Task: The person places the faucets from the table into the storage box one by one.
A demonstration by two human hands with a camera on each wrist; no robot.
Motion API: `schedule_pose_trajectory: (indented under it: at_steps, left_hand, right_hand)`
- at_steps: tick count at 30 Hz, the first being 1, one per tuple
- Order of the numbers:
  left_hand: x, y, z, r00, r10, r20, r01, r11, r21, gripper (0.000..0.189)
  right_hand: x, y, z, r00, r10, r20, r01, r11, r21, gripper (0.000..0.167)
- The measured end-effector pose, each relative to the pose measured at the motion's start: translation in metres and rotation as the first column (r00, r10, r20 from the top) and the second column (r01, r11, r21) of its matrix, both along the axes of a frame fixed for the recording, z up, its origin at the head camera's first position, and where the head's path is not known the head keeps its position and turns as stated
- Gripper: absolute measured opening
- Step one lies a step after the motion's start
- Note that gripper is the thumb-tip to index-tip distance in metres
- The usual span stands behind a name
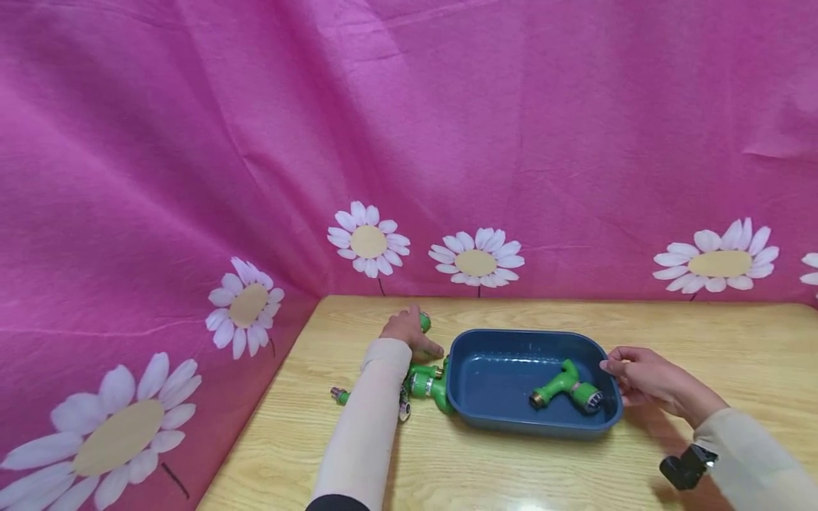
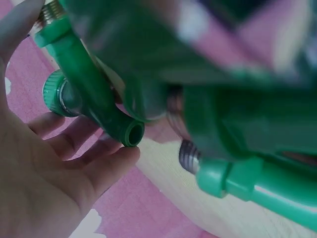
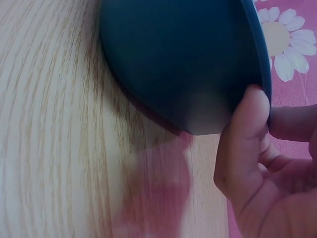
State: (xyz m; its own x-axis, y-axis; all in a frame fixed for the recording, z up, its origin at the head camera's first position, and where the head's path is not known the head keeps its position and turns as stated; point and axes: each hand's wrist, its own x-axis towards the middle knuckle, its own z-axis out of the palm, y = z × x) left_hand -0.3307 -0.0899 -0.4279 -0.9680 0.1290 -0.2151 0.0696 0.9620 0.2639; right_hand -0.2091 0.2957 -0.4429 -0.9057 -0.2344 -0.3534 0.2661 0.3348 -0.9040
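Note:
A dark blue plastic basin [image 1: 492, 397] stands on the table, with one green plastic tap [image 1: 562, 383] lying inside it. My right hand [image 1: 652, 380] pinches the basin's right rim between thumb and fingers; the right wrist view shows the basin wall [image 3: 173, 64] close to them. Left of the basin, my left hand [image 1: 405, 330] has its fingers around another green tap [image 2: 86, 79], which has a brass threaded end and a ribbed cap. More green taps [image 1: 424, 383] lie beside the basin's left side, partly hidden under my left forearm.
The wooden table [image 1: 486, 472] meets a pink cloth [image 1: 511, 142] printed with white daisies at the back and left. A threaded tap end [image 1: 339, 395] sticks out left of my left forearm. A small black device [image 1: 686, 467] is strapped at my right wrist.

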Motion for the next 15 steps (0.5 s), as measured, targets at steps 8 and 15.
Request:
schedule_pose_trajectory:
  at_steps: [8, 15]
  left_hand:
    - [-0.0028, 0.0014, 0.0010, 1.000, -0.004, 0.004, 0.004, 1.000, 0.020, 0.088]
    - [-0.0041, -0.0023, -0.0015, 0.999, 0.015, 0.043, -0.018, 0.998, 0.060, 0.089]
  right_hand:
    - [0.0002, 0.0036, 0.0000, 1.000, -0.008, 0.007, 0.008, 1.000, -0.006, 0.013]
    - [-0.0006, 0.0029, -0.0010, 1.000, -0.007, 0.016, 0.007, 1.000, 0.000, 0.013]
